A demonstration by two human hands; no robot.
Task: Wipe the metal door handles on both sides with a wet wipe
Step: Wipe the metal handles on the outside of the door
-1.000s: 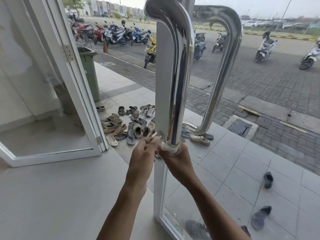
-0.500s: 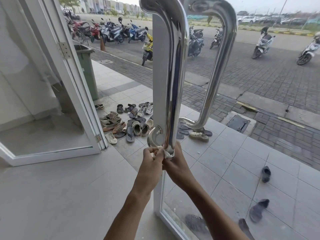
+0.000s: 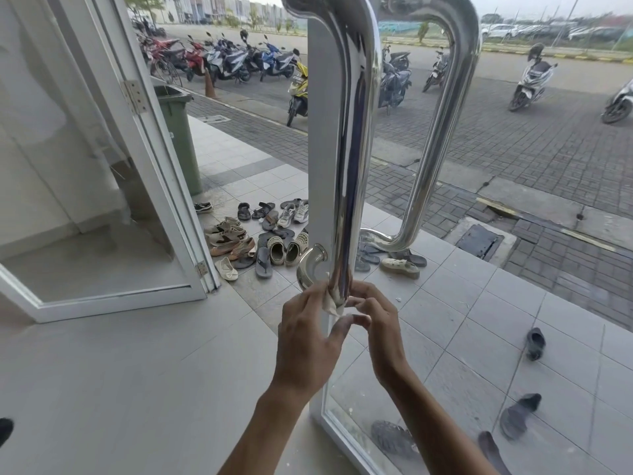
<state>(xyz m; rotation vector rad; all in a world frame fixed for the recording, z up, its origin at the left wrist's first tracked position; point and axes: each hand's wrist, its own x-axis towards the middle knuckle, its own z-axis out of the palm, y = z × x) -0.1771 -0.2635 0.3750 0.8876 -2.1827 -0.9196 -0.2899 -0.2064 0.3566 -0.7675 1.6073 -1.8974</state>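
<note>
wipe [image 3: 331, 301]: crumpled and small, pressed against the lowest stretch of the near handle, between your two sets of fingers.
near handle [image 3: 352, 149]: polished tube rising straight above your fingers; its lower elbow curls away just left of them toward the door frame.
far handle [image 3: 442, 149]: beyond the glass, up and to the right of your fingers, well apart from the wipe; it looks untouched from here, and I judge it the side you could forget.
left hand [image 3: 308, 341]: fingers curled with the tips pressing the wipe onto the tube; whether the thumb pinches it I cannot tell.
right hand [image 3: 375, 323]: fingers bent and bunched just right of the wipe, tips near its lower edge; contact is hidden.
slip risk: the wipe is wadded, so little of it meets the metal; if your grip loosens, it could drop to the floor below your fingers.
missed spots: the elbow left of your fingers and the back of the tube facing the glass could stay smeared if you only stroke the front.
door [image 3: 317, 166]: it stands ajar; push hard sideways and it may swing, pulling the handle off your fingers.
shoes [image 3: 260, 241]: scattered beyond your fingers on the tiles outside, a trip hazard when you step round.
</note>
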